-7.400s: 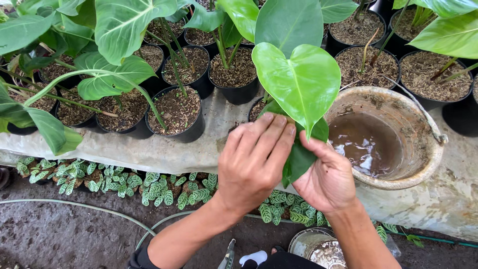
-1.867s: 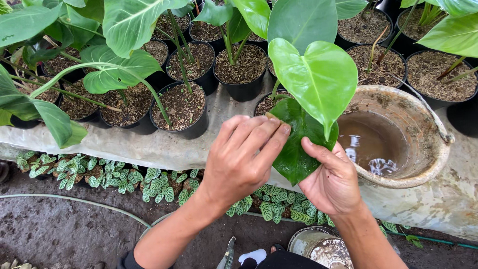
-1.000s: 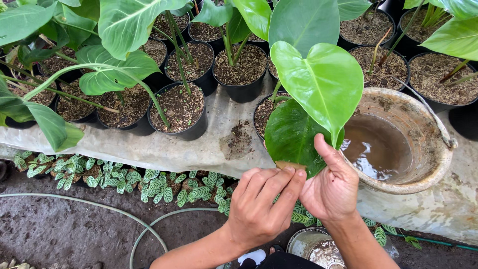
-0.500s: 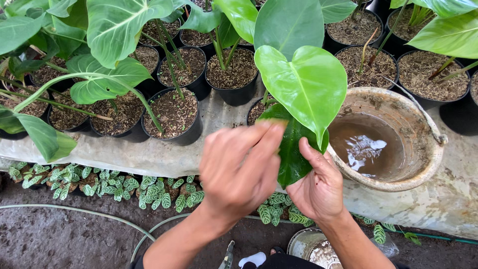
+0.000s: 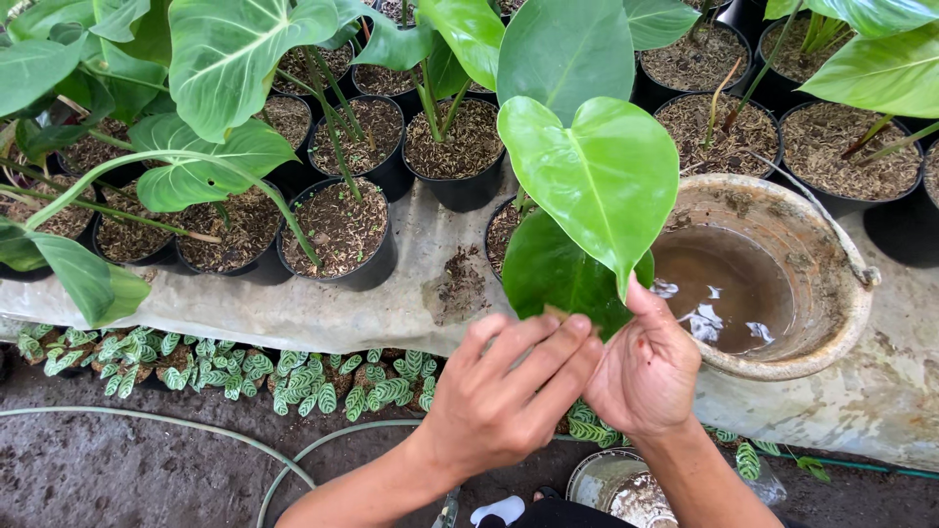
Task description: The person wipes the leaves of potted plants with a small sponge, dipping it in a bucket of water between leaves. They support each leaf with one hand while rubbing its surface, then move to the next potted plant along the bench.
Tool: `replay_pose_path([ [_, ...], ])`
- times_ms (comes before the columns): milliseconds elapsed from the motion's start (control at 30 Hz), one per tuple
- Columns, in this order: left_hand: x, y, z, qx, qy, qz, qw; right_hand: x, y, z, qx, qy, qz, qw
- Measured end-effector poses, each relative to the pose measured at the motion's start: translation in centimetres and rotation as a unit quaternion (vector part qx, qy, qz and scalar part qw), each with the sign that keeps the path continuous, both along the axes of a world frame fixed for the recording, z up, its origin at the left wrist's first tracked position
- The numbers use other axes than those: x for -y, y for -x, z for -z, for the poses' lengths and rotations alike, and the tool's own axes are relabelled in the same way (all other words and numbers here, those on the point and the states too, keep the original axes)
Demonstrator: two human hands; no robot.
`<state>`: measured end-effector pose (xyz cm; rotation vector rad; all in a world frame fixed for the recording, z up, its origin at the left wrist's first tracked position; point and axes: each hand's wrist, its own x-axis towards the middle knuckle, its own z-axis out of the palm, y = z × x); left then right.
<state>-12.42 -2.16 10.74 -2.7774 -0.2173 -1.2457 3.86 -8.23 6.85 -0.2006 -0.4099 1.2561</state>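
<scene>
My right hand [image 5: 648, 376] supports the broad dark green heart-shaped leaf [image 5: 562, 274] from below, thumb raised against its edge, so that grip is loosely pinching the leaf. My left hand [image 5: 504, 401] lies flat with fingers [image 5: 548, 342] pressed together, their tips touching the leaf's lower rim. The leaf hangs low in front of its black plastic pot of soil [image 5: 504, 230], beneath a larger bright lime-green heart-shaped leaf [image 5: 597, 176]. Just to the right stands a worn cream bucket of muddy water [image 5: 773, 279] on the grey sheet-covered worktop [image 5: 391, 308]. Small striped ground plants [image 5: 225, 367] grow below, beside a thin green hose [image 5: 196, 430].
</scene>
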Motion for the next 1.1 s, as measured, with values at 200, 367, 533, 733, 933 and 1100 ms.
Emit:
replay_pose_path([
  [200, -0.7, 1.7, -1.1, 0.024, 0.146, 0.089, 0.985, -0.3, 0.4, -0.5, 0.023, 0.039, 0.020, 0.999],
  [367, -1.1, -0.8, -2.7, 0.140, 0.071, -0.037, 0.987, -0.3, 0.6, -0.8, 0.036, 0.019, 0.023, 0.999],
  [533, -1.2, -3.9, -2.3, 0.095, 0.052, -0.051, 0.993, 0.2, 0.5, -0.7, -0.031, -0.072, -0.036, 0.996],
  [733, -0.6, -2.9, -0.7, 0.057, 0.060, 0.025, 0.996, 0.9, -0.3, -0.2, -0.036, -0.053, -0.078, 0.995],
  [933, -0.7, -0.7, 0.1, 0.010, 0.044, 0.059, 0.997, 0.8, -0.1, -0.5, -0.019, -0.030, -0.059, 0.998],
  [1100, -0.7, 0.8, 0.7, -0.010, 0.004, 0.061, 0.998, 0.6, 0.0, -1.8, 0.015, -0.015, -0.028, 0.999],
])
